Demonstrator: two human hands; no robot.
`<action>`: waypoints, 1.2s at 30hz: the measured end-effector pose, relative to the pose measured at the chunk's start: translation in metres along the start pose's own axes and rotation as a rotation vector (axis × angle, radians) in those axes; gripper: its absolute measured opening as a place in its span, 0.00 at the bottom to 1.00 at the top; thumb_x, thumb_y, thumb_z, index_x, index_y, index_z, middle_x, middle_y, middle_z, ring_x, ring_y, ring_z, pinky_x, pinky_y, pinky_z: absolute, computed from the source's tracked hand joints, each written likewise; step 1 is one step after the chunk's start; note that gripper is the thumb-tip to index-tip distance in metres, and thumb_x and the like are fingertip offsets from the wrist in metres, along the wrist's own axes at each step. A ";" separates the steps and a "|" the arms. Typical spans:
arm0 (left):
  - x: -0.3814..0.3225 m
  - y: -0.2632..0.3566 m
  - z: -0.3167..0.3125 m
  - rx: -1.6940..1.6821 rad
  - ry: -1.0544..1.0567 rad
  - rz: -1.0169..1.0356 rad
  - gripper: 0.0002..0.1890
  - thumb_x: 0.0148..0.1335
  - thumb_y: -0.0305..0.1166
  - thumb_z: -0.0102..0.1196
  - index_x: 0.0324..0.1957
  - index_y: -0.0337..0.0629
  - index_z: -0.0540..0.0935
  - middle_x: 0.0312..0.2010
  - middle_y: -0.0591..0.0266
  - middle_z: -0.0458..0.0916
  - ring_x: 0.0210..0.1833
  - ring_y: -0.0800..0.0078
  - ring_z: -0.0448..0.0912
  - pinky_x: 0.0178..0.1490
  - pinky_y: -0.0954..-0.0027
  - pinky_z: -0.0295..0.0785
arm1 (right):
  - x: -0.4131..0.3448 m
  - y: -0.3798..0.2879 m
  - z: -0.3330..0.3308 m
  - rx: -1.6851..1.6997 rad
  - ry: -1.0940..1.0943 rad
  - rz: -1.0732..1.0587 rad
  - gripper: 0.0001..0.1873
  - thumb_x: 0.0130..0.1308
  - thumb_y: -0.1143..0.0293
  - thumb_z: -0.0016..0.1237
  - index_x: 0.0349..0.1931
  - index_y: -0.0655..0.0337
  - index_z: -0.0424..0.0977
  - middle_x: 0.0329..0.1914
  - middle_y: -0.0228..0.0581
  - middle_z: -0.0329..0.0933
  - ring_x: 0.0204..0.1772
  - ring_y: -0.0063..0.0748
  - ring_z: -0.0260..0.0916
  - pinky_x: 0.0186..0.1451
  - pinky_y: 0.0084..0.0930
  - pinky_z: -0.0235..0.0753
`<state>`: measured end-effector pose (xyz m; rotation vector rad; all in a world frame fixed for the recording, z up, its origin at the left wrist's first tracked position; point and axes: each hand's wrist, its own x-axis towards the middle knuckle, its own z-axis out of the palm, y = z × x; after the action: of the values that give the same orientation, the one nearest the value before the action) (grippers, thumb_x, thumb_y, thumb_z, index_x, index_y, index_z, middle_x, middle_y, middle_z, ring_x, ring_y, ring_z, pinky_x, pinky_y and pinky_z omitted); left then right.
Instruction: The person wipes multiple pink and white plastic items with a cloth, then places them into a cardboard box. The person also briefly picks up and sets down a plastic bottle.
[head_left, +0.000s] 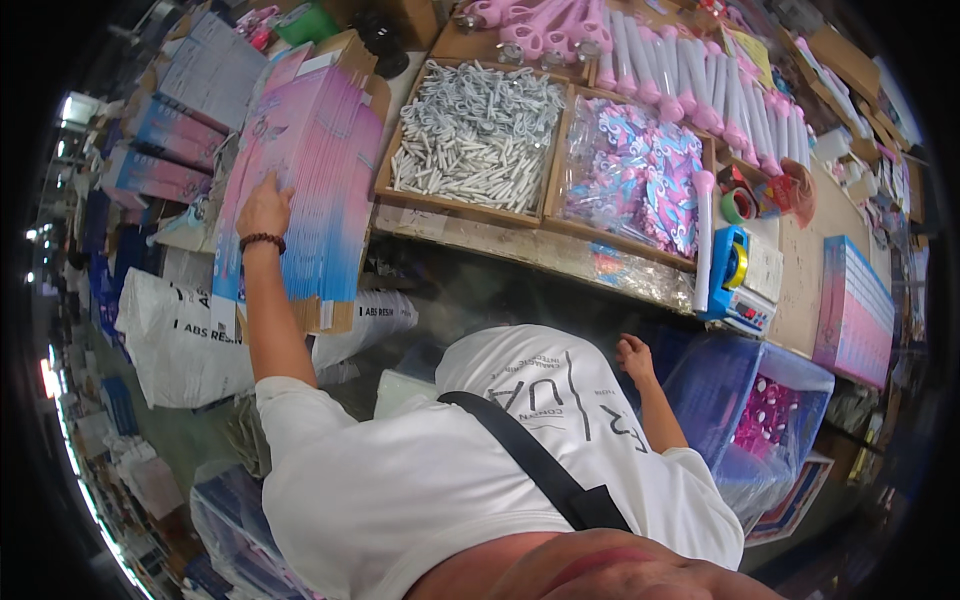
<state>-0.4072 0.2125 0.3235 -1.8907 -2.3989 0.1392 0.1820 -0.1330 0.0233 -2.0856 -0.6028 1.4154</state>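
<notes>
My left hand, with a beaded bracelet at the wrist, rests on a row of flat printed cartons coloured pink to blue. Its fingers are spread on the outermost carton, and no grip on a single one shows. Low beside my body hangs my right hand, loosely curled with nothing visible in it. It is apart from the bench edge. Ahead of me, a wooden tray holds white cord loops and small white sticks. The adjoining tray contains pink, blue and purple decorative pieces in clear plastic.
Pink-ended translucent tubes line the bench's back. A blue tape dispenser, one upright tube and a printed box stand to the right. Below is a plastic-lined blue crate with magenta pieces. White resin sacks lie at left.
</notes>
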 end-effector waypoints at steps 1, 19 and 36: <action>0.004 -0.004 0.002 -0.009 0.032 0.067 0.28 0.64 0.44 0.51 0.65 0.48 0.66 0.59 0.47 0.72 0.55 0.47 0.75 0.58 0.53 0.69 | -0.005 0.002 0.005 -0.022 -0.027 -0.033 0.20 0.68 0.62 0.47 0.56 0.62 0.72 0.38 0.36 0.79 0.30 0.25 0.74 0.28 0.22 0.72; 0.073 -0.053 -0.012 0.106 0.173 0.001 0.24 0.62 0.42 0.50 0.59 0.45 0.75 0.51 0.40 0.77 0.52 0.42 0.76 0.55 0.52 0.71 | -0.013 -0.062 -0.036 -0.232 -0.147 -0.253 0.21 0.67 0.63 0.46 0.55 0.65 0.72 0.47 0.49 0.79 0.50 0.39 0.77 0.54 0.30 0.73; -0.033 0.027 -0.157 0.159 0.892 -0.111 0.15 0.63 0.44 0.47 0.50 0.67 0.81 0.33 0.49 0.83 0.36 0.44 0.80 0.37 0.48 0.75 | 0.031 -0.045 -0.054 -0.356 -0.347 -0.322 0.19 0.67 0.63 0.46 0.54 0.65 0.73 0.35 0.45 0.80 0.38 0.31 0.77 0.45 0.26 0.75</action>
<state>-0.3539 0.1897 0.4761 -1.3227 -1.7886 -0.4184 0.2408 -0.0899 0.0478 -1.8852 -1.3523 1.5719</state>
